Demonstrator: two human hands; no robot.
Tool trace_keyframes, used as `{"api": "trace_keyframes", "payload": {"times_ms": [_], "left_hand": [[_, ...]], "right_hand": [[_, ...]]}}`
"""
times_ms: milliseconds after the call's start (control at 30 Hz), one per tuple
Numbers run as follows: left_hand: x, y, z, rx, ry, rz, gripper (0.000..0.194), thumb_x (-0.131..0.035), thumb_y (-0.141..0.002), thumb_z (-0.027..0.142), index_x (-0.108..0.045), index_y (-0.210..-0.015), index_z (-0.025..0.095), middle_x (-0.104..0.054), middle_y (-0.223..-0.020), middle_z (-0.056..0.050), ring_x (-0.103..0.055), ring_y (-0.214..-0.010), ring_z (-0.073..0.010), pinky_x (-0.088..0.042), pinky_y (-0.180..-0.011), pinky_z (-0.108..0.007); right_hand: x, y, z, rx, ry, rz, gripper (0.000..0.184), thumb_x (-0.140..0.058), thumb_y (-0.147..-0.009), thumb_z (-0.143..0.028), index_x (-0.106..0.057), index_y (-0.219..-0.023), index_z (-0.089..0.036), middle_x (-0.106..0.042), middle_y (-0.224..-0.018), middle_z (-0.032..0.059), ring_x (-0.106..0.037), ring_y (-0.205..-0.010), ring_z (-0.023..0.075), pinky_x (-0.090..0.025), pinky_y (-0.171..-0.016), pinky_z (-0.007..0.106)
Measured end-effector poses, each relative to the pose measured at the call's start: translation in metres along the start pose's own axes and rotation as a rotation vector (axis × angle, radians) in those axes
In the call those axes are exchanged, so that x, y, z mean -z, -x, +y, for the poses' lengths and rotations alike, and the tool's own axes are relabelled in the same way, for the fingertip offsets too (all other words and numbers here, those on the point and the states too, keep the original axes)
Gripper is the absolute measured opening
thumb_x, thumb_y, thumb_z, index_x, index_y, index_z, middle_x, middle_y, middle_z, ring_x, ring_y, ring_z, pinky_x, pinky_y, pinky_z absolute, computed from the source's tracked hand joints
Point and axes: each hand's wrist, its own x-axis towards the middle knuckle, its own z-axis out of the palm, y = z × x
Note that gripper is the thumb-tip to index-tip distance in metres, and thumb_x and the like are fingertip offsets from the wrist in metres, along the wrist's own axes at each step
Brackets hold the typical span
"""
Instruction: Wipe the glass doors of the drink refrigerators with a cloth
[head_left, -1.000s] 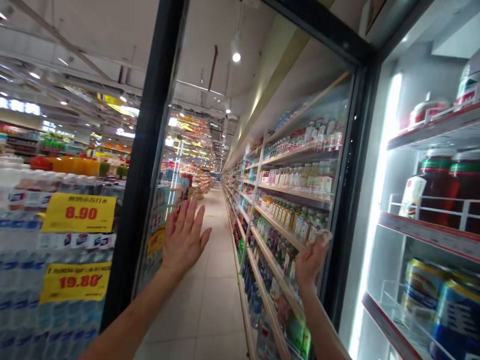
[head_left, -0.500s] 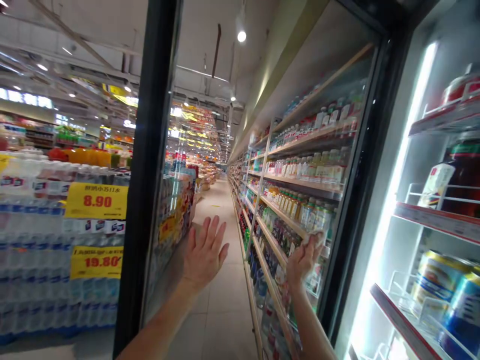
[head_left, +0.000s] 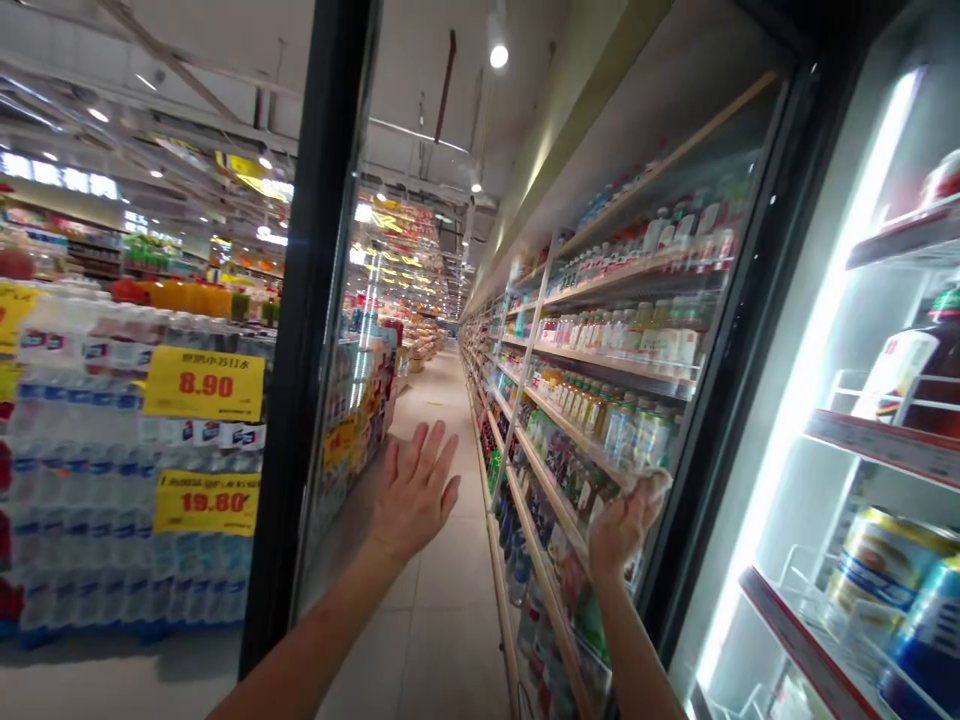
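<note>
Perhaps cloth (head_left: 655,486) — pale, crumpled, black-framed glass door (head_left: 316,250)

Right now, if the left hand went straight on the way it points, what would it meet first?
Most likely the glass of the open door: the left hand is spread before it, palm away from the camera. Whether they already touch is hard to tell.

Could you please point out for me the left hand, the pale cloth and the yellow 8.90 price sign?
Left hand (head_left: 412,497): head view, on the back of the hand.
Pale cloth (head_left: 658,484): head view, on its bunched end.
Price sign (head_left: 205,384): head view, middle of its face.
</note>
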Motion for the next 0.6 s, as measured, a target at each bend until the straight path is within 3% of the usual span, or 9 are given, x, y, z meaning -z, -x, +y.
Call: {"api": "trace_keyframes", "payload": {"times_ms": [67, 133, 200, 233, 300, 367, 467, 533, 600], "left_hand": [[-0.001, 0.000, 0.000, 0.003, 0.003, 0.004, 0.059, -0.049, -0.084, 0.030, -0.028, -0.138, 0.021, -0.039, -0.137, -0.010, -0.023, -0.134, -0.0215, -0.014, -0.110, -0.044], [-0.001, 0.000, -0.001, -0.001, 0.014, 0.001, 0.058, -0.049, -0.083, 0.030, -0.029, -0.137, 0.021, -0.039, -0.137, -0.010, -0.023, -0.134, -0.0213, -0.013, -0.110, -0.044], [-0.002, 0.001, -0.002, -0.012, 0.027, -0.005, 0.058, -0.049, -0.083, 0.030, -0.030, -0.137, 0.021, -0.039, -0.137, -0.011, -0.023, -0.134, -0.0214, -0.013, -0.110, -0.044], [-0.002, 0.000, -0.003, -0.016, 0.032, -0.003, 0.057, -0.049, -0.083, 0.029, -0.031, -0.137, 0.021, -0.040, -0.137, -0.011, -0.023, -0.134, -0.0215, -0.014, -0.110, -0.044], [-0.002, 0.000, -0.004, -0.022, 0.034, 0.004, 0.057, -0.049, -0.083, 0.029, -0.032, -0.136, 0.021, -0.040, -0.137, -0.011, -0.023, -0.134, -0.0213, -0.014, -0.110, -0.044], [-0.001, 0.000, -0.004, -0.022, 0.031, 0.012, 0.057, -0.050, -0.083, 0.029, -0.031, -0.136, 0.021, -0.041, -0.136, -0.011, -0.022, -0.134, -0.0206, -0.014, -0.110, -0.043], [-0.001, 0.001, -0.003, -0.012, 0.042, 0.021, 0.058, -0.051, -0.083, 0.029, -0.031, -0.137, 0.023, -0.042, -0.136, -0.010, -0.022, -0.134, -0.0204, -0.013, -0.110, -0.043], [-0.002, 0.002, -0.002, 0.005, 0.057, 0.020, 0.059, -0.052, -0.082, 0.029, -0.030, -0.137, 0.023, -0.041, -0.137, -0.010, -0.023, -0.134, -0.0209, -0.014, -0.110, -0.043], [-0.002, 0.002, -0.002, 0.019, 0.070, 0.011, 0.060, -0.052, -0.082, 0.030, -0.029, -0.137, 0.024, -0.040, -0.137, -0.010, -0.025, -0.134, -0.0216, -0.014, -0.110, -0.044]], "right_hand": [[-0.005, 0.020, -0.029, 0.108, -0.058, -0.080, 0.049, -0.032, -0.087, -0.023, -0.035, -0.136, -0.014, -0.022, -0.146, 0.0173, -0.018, -0.136, 0.0322, -0.027, -0.102, 0.060], [-0.008, 0.057, -0.068, 0.327, -0.115, -0.223, 0.049, -0.035, -0.086, -0.018, -0.036, -0.135, -0.020, -0.018, -0.148, 0.0135, -0.020, -0.135, 0.0312, -0.029, -0.102, 0.058], [-0.009, 0.093, -0.095, 0.578, -0.154, -0.369, 0.050, -0.036, -0.084, -0.012, -0.040, -0.132, -0.025, -0.029, -0.145, 0.0094, -0.025, -0.134, 0.0283, -0.030, -0.103, 0.055], [-0.008, 0.104, -0.099, 0.670, -0.161, -0.413, 0.050, -0.037, -0.083, -0.010, -0.044, -0.130, -0.027, -0.035, -0.142, 0.0074, -0.027, -0.134, 0.0265, -0.030, -0.104, 0.052], [-0.003, 0.107, -0.083, 0.728, -0.137, -0.422, 0.050, -0.039, -0.082, -0.008, -0.048, -0.126, -0.030, -0.043, -0.137, 0.0050, -0.030, -0.132, 0.0241, -0.029, -0.106, 0.051], [0.004, 0.086, -0.043, 0.608, -0.071, -0.331, 0.047, -0.040, -0.083, -0.012, -0.048, -0.126, -0.028, -0.040, -0.139, 0.0075, -0.028, -0.133, 0.0257, -0.028, -0.105, 0.054], [0.009, 0.040, 0.015, 0.194, 0.022, -0.135, 0.047, -0.036, -0.087, -0.022, -0.039, -0.134, -0.015, -0.032, -0.142, 0.0167, -0.021, -0.135, 0.0311, -0.026, -0.103, 0.060], [0.007, 0.030, 0.024, -0.034, 0.030, -0.044, 0.050, -0.032, -0.089, -0.026, -0.033, -0.136, -0.010, -0.029, -0.143, 0.0196, -0.017, -0.136, 0.0323, -0.025, -0.103, 0.061], [0.005, 0.048, 0.008, -0.027, -0.005, -0.059, 0.050, -0.032, -0.089, -0.025, -0.032, -0.137, -0.012, -0.025, -0.145, 0.0181, -0.014, -0.136, 0.0322, -0.026, -0.103, 0.060]]}}
